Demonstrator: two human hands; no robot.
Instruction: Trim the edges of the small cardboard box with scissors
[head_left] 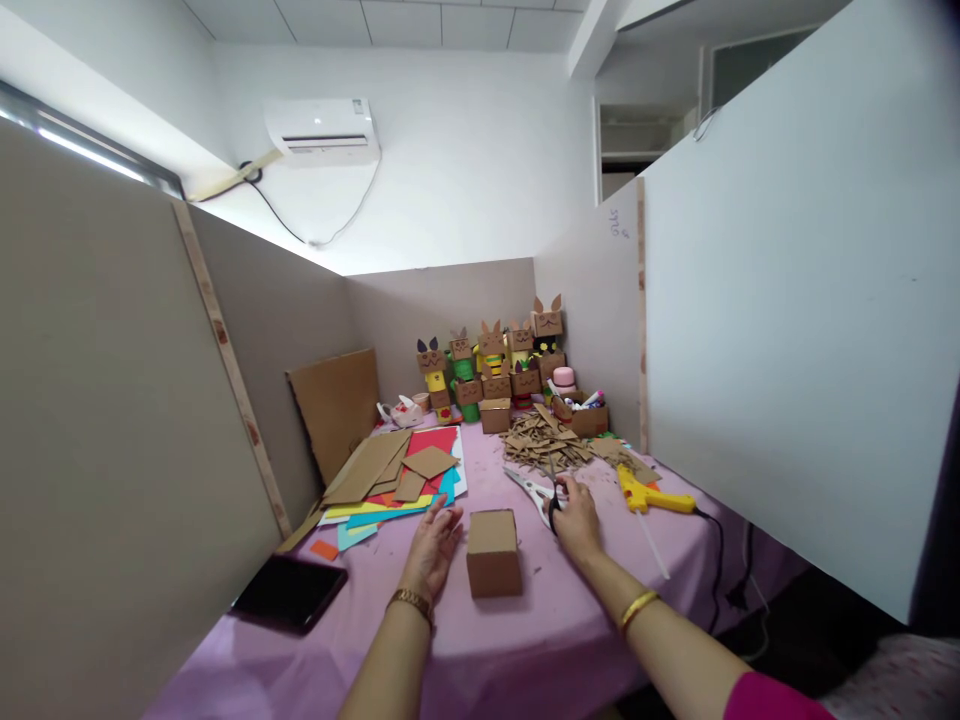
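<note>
A small brown cardboard box (pixel 493 555) sits on the pink tablecloth between my hands. My left hand (pixel 431 545) is just left of it, fingers loosely extended and apart, holding nothing; it does not appear to touch the box. Beyond the box to the right, my right hand (pixel 577 520) has its fingers closed at the black handle of a pair of scissors (pixel 554 497), blades pointing away from me. Another pair of scissors with white handles (pixel 534 492) lies right beside them on the cloth.
A yellow glue gun (pixel 651 497) with a cord lies right. Cardboard scraps (pixel 546 442) are heaped behind the scissors. Coloured paper and cardboard sheets (pixel 375 470) lie left, near a black tablet (pixel 289 593). Several cardboard animal figures (pixel 491 345) stand at the back; partitions (pixel 795 300) flank the table.
</note>
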